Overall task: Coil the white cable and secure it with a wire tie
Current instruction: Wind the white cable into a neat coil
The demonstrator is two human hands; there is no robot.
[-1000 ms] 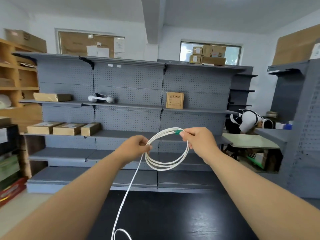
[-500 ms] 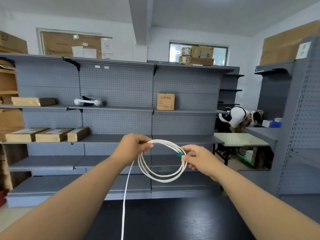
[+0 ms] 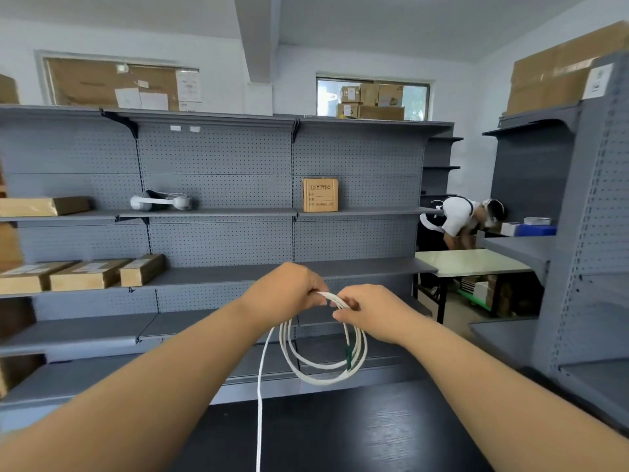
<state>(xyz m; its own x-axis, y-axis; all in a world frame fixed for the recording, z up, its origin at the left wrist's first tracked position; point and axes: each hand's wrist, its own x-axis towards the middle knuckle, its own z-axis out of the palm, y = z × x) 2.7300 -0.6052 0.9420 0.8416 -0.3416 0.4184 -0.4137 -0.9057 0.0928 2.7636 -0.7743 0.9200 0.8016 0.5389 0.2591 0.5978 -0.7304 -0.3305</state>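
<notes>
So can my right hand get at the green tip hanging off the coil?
Probably yes: the green tip hangs free just below the right hand, nothing between them, while the left hand holds the coil.

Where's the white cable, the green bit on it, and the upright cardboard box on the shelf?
white cable (image 3: 325, 381): head view, bottom of the hanging loops.
green tip (image 3: 348, 356): head view, its middle.
cardboard box (image 3: 320, 195): head view, middle of its printed front.

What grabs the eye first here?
At centre, the left hand and right hand grip the top of a coiled white cable; its loose tail hangs toward the dark table. A green piece dangles inside the coil. Behind, grey shelving holds cardboard boxes.
</notes>
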